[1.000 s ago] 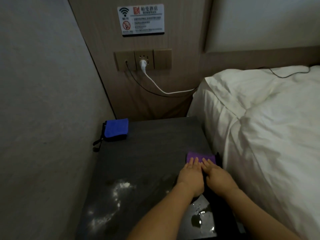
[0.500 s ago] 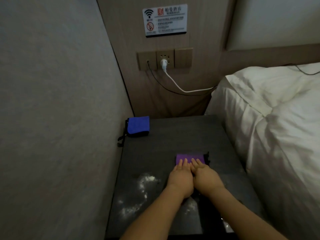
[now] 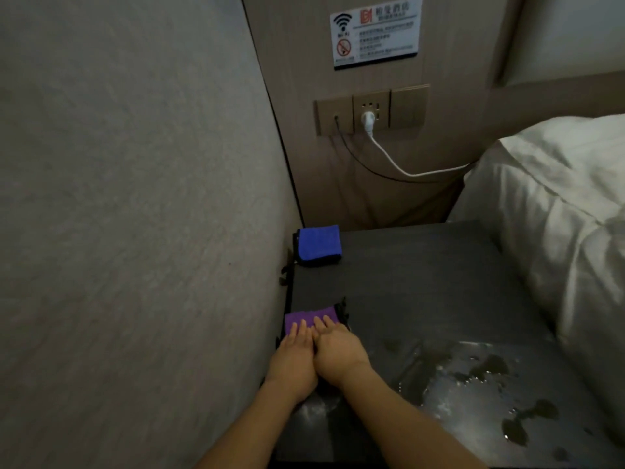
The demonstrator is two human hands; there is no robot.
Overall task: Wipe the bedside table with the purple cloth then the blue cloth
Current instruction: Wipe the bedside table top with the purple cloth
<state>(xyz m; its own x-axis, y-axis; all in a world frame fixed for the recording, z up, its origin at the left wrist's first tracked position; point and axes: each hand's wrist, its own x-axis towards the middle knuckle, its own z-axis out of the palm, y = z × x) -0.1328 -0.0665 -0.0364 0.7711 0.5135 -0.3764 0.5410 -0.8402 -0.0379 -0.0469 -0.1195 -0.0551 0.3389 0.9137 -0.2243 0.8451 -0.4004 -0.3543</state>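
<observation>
I press my left hand [image 3: 293, 358] and right hand [image 3: 338, 350] flat, side by side, on the folded purple cloth [image 3: 309, 319] so it scrubs the dark tabletop [image 3: 422, 282].

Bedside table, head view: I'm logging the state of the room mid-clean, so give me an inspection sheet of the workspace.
Surface: dark bedside table, wet patches and droplets at its near right.
Job's things: purple cloth at the left edge; blue cloth folded in the far left corner.
Clutter: nothing seen.
Grippers: left hand and right hand flat, side by side, pressing on the purple cloth.
Cables: white cable plugged into the wall socket; a dark cable beside it.
Surroundings: wall left, white bedding right, sign above.
</observation>
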